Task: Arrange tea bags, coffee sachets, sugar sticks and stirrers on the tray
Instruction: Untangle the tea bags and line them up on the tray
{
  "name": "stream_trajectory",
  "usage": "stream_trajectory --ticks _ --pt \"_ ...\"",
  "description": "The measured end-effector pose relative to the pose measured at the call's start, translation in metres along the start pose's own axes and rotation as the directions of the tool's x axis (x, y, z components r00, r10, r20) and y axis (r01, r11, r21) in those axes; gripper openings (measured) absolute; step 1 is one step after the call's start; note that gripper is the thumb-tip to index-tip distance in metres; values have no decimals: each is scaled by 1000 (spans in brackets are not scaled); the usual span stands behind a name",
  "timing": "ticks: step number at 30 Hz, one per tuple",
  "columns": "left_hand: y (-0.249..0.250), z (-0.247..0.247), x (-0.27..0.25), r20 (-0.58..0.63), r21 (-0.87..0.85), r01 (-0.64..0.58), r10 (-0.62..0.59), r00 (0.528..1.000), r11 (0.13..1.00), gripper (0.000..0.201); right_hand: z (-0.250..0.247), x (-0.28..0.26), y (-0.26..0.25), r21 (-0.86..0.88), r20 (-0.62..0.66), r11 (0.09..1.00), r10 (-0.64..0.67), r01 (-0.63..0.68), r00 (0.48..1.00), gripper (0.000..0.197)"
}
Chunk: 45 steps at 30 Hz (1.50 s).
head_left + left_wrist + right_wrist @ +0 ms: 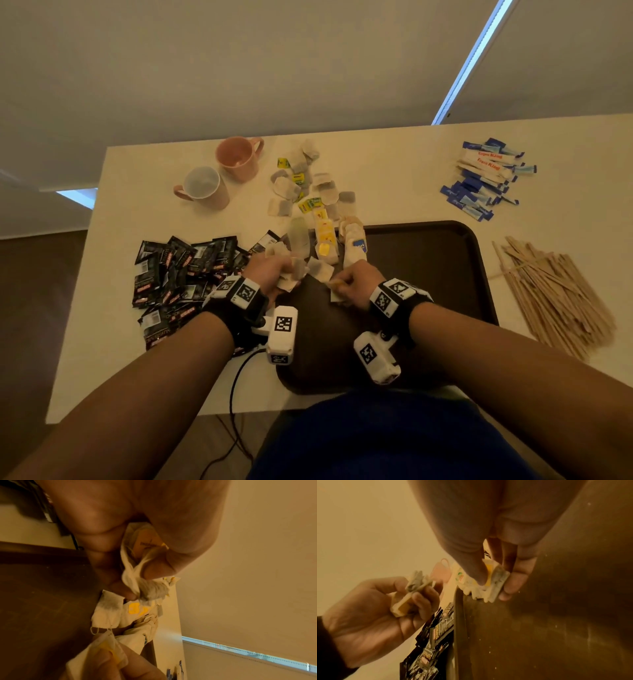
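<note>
Coffee sachets (181, 274) piled left of frame on desk (394, 171). Left hand (270, 274) clutches bunched tea bags (291, 270); right hand (352, 284) pinches one tea bag (493, 584) over dark tray (445, 267), centre. Stirrers (555, 301) far right.

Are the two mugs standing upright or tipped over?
Upright. The pink mug and the white mug both stand on the table with their open mouths facing up.

Tray (445, 260) near edge hidden by forearms & wrist cams; print on sugar sticks (486, 178) too small to be read.
</note>
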<state>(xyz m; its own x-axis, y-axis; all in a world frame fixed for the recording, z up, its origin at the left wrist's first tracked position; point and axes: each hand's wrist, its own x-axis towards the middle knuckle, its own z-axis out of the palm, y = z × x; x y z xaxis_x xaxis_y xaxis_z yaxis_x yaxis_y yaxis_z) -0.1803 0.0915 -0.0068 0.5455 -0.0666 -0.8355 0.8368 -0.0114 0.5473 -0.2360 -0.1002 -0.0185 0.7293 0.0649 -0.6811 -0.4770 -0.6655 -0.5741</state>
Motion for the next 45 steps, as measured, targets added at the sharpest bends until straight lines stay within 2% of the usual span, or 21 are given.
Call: stream_trajectory --ticks 6,7,10,15,16,17,19,21,24,27,29,31,34,37,39,43,45 --pt "0 -2 2 -45 148 1 6 999 989 44 18 5 1 251 -13 968 25 -21 1000 20" --pt "0 -2 1 -46 165 0 7 999 986 48 20 6 1 286 -25 957 46 -37 999 20" --pt "-3 -5 3 -60 324 -32 54 997 946 82 26 9 1 362 -64 929 103 -73 993 23" --pt "-9 -11 5 -49 558 -148 210 976 817 97 28 14 0 437 -93 895 140 -86 986 21" --pt "-7 -10 1 -49 588 -152 222 974 795 91 28 15 0 444 -94 891 153 -96 984 21" --pt "-5 -8 -4 -39 612 -171 246 969 772 76 27 14 -1 452 -95 886 164 -105 982 21" --pt "-4 -6 -8 0 667 -215 288 958 714 37 26 11 -2 474 -96 874 178 -113 979 18" --pt "-6 -4 -8 71 735 -274 332 941 621 20 23 7 -4 512 -83 853 170 -104 982 17" --pt "-8 0 -10 163 813 -352 399 902 463 19 16 0 -9 562 -64 822 151 -89 986 20" --pt "-9 6 -12 211 844 -382 422 881 375 32 10 -2 -15 641 -58 765 133 -66 989 24" --pt "-9 9 -13 238 836 -426 470 850 347 35 9 -4 -18 720 -33 691 128 -65 991 24" --pt "-8 10 -13 244 812 -467 523 817 350 27 8 -5 -21 773 6 628 129 -86 992 22" --pt "-7 11 -12 289 820 -489 522 802 298 15 5 -6 -22 795 43 597 122 -108 992 21" --pt "-8 6 -10 318 817 -506 517 795 277 14 -1 -8 -21 775 57 625 84 -97 995 19" --pt "-9 2 -10 304 817 -501 526 794 286 15 -7 -9 -19 721 32 689 77 -76 997 18" --pt "-5 -7 -12 289 853 -456 497 818 255 17 -21 -4 -12 413 -124 910 32 22 992 28" --pt "-3 -9 -12 300 863 -448 478 826 233 17 -27 -4 -13 255 -159 964 -40 80 987 28"
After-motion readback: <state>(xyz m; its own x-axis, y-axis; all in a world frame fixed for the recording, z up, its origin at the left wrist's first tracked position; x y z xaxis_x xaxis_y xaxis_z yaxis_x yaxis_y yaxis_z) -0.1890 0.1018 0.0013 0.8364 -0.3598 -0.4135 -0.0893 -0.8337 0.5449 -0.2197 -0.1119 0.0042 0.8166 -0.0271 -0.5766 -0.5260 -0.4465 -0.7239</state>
